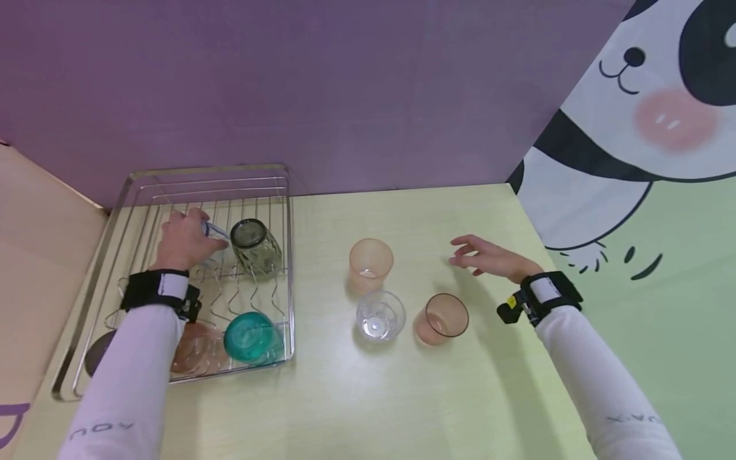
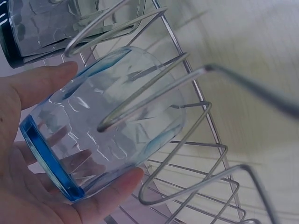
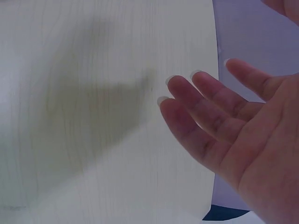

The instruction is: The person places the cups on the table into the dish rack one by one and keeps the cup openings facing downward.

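My left hand [image 1: 185, 241] is over the wire rack [image 1: 290, 287] and grips a clear, blue-tinted glass [image 2: 107, 121]. In the left wrist view the thumb and fingers wrap the glass near its blue base, and its other end lies among the rack's bent wires. A grey-green glass [image 1: 255, 248] lies tilted in the rack just right of that hand. On the right, my right hand [image 1: 489, 259] hovers above the table with loosely bent fingers and holds nothing; a pinkish-brown glass [image 1: 441, 319] stands nearest to it.
A peach glass [image 1: 370, 263] and a clear glass [image 1: 380, 317] stand mid-table. At the rack's front lie a teal glass [image 1: 253, 338], a pink glass [image 1: 195, 348] and a dark one [image 1: 99, 352], partly behind my left sleeve. A purple wall [image 1: 368, 96] rises behind the table.
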Demonstrator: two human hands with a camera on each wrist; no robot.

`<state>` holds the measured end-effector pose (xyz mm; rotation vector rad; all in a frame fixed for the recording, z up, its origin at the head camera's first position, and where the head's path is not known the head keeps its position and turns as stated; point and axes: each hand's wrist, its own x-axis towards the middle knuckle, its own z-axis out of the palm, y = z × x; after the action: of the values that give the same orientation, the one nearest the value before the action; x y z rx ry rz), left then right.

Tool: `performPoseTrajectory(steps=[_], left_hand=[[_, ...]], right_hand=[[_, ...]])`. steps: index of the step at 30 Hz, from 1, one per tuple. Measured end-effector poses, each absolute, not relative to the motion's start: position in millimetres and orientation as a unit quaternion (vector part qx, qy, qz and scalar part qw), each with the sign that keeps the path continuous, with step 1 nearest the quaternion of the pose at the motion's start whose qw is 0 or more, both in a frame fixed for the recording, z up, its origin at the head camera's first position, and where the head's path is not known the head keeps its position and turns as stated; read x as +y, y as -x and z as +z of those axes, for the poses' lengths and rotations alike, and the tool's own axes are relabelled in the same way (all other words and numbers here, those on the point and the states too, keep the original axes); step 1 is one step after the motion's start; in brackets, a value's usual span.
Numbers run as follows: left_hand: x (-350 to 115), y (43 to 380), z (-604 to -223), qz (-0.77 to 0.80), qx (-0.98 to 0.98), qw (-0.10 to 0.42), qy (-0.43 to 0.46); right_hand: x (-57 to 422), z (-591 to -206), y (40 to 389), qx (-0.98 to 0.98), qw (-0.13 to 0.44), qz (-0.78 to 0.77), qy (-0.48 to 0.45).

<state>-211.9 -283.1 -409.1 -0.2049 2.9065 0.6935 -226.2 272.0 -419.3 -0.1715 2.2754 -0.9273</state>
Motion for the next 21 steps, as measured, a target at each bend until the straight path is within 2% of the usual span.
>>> performPoseTrajectory(steps=[21], left_hand=[[-280.3, 208.3, -405.1, 0.196, 0.97, 0.143, 0.033]], right_hand=[[274.1, -423.0, 227.3, 0.871, 0.326, -0.359, 0.076]])
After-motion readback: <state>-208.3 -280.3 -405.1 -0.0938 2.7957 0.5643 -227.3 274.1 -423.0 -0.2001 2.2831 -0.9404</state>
